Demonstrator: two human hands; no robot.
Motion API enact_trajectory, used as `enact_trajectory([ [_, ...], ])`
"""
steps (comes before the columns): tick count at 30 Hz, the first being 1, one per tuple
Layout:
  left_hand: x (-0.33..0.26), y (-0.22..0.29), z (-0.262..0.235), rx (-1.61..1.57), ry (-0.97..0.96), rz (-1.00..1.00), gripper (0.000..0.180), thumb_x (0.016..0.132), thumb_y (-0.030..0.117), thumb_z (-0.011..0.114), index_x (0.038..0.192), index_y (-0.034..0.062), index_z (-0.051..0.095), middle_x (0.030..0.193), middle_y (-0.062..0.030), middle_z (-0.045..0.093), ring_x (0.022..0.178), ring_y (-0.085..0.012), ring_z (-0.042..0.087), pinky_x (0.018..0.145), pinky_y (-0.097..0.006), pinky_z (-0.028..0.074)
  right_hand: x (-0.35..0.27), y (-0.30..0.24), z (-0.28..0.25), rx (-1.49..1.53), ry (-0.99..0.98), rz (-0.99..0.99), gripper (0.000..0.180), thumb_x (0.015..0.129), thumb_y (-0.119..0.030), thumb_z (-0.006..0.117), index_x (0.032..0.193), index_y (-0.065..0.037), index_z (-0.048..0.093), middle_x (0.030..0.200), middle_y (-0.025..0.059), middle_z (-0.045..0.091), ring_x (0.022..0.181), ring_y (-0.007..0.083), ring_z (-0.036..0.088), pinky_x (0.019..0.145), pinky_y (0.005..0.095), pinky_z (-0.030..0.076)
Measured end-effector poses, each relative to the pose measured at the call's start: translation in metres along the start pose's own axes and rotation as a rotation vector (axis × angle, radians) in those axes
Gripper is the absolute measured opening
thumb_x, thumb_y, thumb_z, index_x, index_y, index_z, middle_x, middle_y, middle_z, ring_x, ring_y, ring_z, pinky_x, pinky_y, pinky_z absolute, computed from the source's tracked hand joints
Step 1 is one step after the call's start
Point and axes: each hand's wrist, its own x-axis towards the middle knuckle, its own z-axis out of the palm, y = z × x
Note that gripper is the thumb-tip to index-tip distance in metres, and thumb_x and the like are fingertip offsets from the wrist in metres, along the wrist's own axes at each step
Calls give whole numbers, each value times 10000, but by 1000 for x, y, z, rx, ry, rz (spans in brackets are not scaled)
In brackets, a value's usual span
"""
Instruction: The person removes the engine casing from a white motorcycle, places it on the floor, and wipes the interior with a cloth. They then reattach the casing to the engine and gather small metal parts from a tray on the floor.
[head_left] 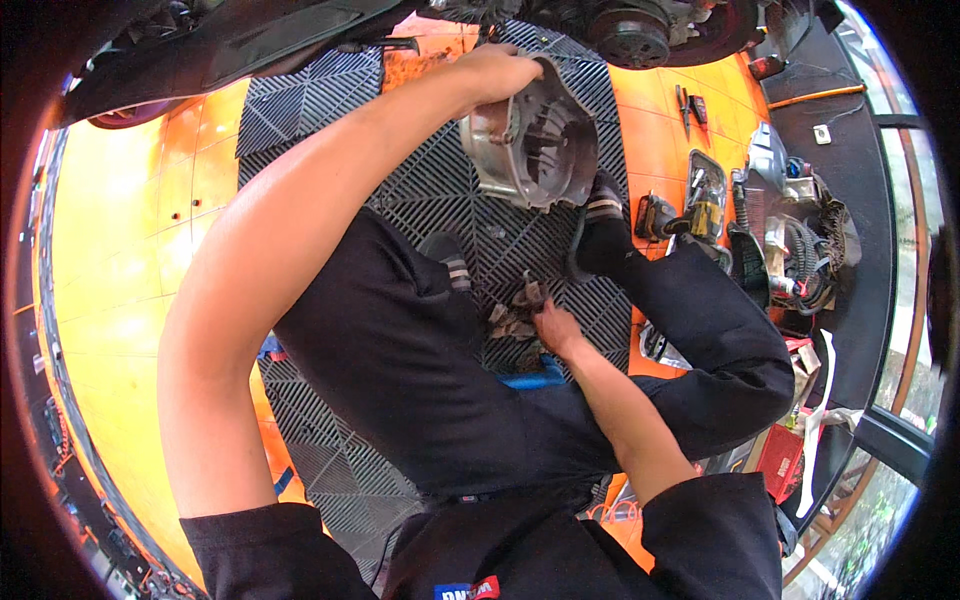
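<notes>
A silvery, bell-shaped metal housing [490,155], like a transmission bell housing, is tilted so that its wide opening shows toward the right. My left hand [503,74] is closed over its upper rim, with the arm stretched far forward. Between my legs, low over the mat, my right hand [556,326] is closed at the edge of a grimy, crumpled brown-grey bunch [513,312] that looks like used rag or paper. The fingertips are partly hidden there. Something blue [535,377] lies just nearer to me.
Dark ribbed mats [340,130] cover part of the orange floor [120,280]. To the right sit greasy metal parts [706,190], a coiled hose [795,265], hand tools [690,108] and a red box [780,462]. Vehicle underparts with a round pulley [632,40] hang overhead at the far side.
</notes>
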Motion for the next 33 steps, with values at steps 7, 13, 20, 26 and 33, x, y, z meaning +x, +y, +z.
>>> enact_trajectory([
  [7,17,-15,2,36,39,-1,559,883,382,613,1333,50,591,1327,-136,609,1192,-255,582,993,-365,454,18,16,36,-35,92,-157,188,876,-141,551,838,-35,702,1002,252,631,888,340,675,723,416,575],
  [13,15,-8,-2,97,43,-43,628,875,375,623,1366,-8,547,1365,-178,584,1226,-280,573,1017,-372,447,24,20,34,58,119,-183,196,897,-108,516,825,-53,689,873,186,671,857,346,690,727,436,571],
  [20,11,-7,-3,57,33,-20,637,876,369,623,1367,-25,526,1334,-192,596,1217,-291,564,1019,-375,435,23,15,21,160,-10,-22,213,920,-101,511,946,-19,705,951,223,673,954,395,690,781,464,575],
  [26,-1,0,-6,20,-68,-48,559,905,345,599,1349,11,536,1134,-138,663,868,-202,669,714,-323,549,19,15,21,189,88,-55,253,971,-143,480,1024,-20,695,980,228,668,934,398,693,763,486,579],
  [33,-3,-8,-11,-95,-59,-166,423,953,355,573,1257,61,576,1022,-56,616,785,-150,599,645,-287,510,23,11,12,12,31,-121,243,998,-181,497,1055,-82,711,1078,161,639,1010,346,678,781,442,594],
])
